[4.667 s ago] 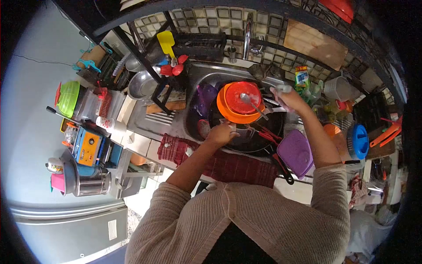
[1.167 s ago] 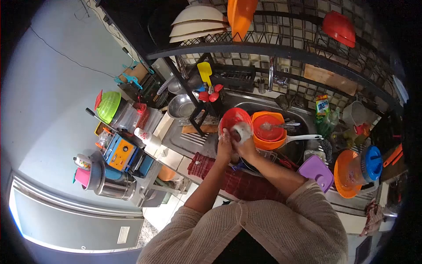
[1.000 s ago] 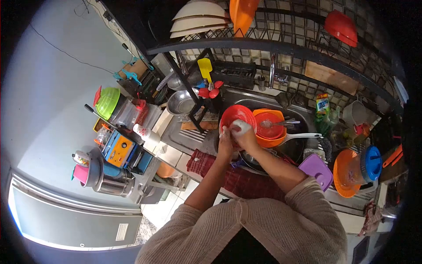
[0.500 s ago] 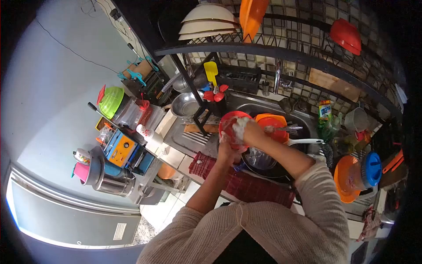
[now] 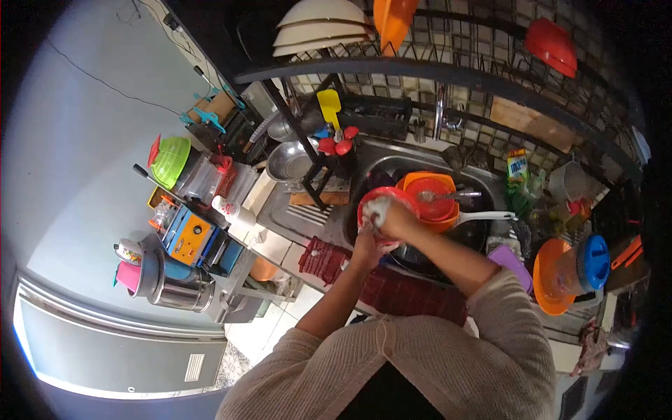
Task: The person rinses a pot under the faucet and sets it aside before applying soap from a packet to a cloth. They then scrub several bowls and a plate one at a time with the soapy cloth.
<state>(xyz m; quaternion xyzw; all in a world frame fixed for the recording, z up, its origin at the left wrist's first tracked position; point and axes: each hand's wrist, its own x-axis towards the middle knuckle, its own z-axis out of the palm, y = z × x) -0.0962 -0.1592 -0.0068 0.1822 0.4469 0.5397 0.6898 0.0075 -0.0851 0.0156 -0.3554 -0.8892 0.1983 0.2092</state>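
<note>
Stacked white bowls (image 5: pixel 322 31) show toward twelve o'clock above a black dish rack's bar (image 5: pixel 392 65), a yellow spatula (image 5: pixel 329 105) below. At two, a wooden cutting board (image 5: pixel 532 124) stands against tiles. Between nine and ten sits a green colander (image 5: pixel 173 161); at nine, an orange-fronted appliance (image 5: pixel 192 238); at eight, a steel stockpot (image 5: pixel 189 292), a grey panel (image 5: pixel 119 346) farther out.

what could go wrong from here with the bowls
The white stuff at the right hand may be slippery suds, so the held bowl might slip from the left hand. It could also knock the orange bowl close beside it. The white handle juts out, so the right hand might catch it.
</note>
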